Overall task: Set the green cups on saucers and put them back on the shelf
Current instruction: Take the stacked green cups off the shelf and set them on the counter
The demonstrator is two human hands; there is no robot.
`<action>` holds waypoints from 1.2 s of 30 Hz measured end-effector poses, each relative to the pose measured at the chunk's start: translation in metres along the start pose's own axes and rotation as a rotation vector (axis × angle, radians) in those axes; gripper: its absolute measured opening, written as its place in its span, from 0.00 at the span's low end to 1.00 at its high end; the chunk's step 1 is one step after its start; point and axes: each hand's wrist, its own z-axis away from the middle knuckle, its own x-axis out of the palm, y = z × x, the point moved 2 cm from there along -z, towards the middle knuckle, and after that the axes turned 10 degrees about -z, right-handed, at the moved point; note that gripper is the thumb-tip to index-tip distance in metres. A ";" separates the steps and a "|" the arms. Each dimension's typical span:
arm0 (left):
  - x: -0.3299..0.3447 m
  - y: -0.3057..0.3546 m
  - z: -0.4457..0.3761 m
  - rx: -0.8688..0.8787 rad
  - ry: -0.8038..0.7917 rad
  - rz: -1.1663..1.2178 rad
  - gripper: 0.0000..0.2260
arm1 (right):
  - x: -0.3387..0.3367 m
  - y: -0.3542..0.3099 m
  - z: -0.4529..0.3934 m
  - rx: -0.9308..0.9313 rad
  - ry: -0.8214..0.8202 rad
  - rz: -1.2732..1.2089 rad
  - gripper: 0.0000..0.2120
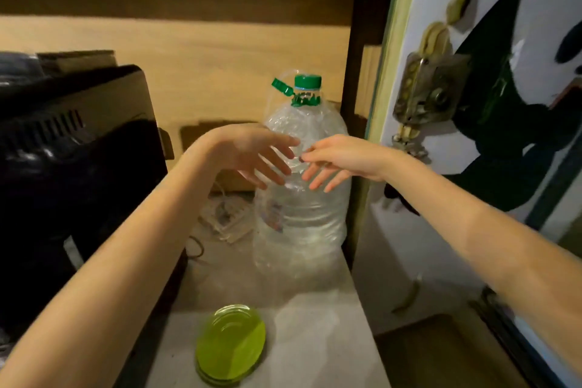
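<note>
A small stack of green glass saucers lies on the grey countertop near its front edge. No green cup is in view. My left hand and my right hand are both stretched forward above the counter, fingers spread, fingertips nearly meeting in front of a large clear water bottle. Neither hand holds anything. Both hands are well beyond and above the saucers.
The water bottle with a green cap stands at the counter's right back. A black appliance fills the left side. Papers and a cable lie behind. An open door with a metal lock is on the right.
</note>
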 end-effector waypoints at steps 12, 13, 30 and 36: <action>-0.107 0.139 0.074 0.506 0.491 -0.057 0.15 | -0.097 -0.159 0.043 -0.484 0.322 0.172 0.23; -0.115 0.147 0.078 0.548 0.546 0.013 0.14 | -0.103 -0.169 0.045 -0.516 0.338 0.167 0.23; -0.190 0.255 0.039 0.914 0.691 0.489 0.21 | -0.206 -0.270 0.004 -0.927 0.720 -0.118 0.15; -0.202 0.280 0.003 0.901 0.685 0.351 0.27 | -0.228 -0.278 -0.038 -0.865 0.675 -0.310 0.24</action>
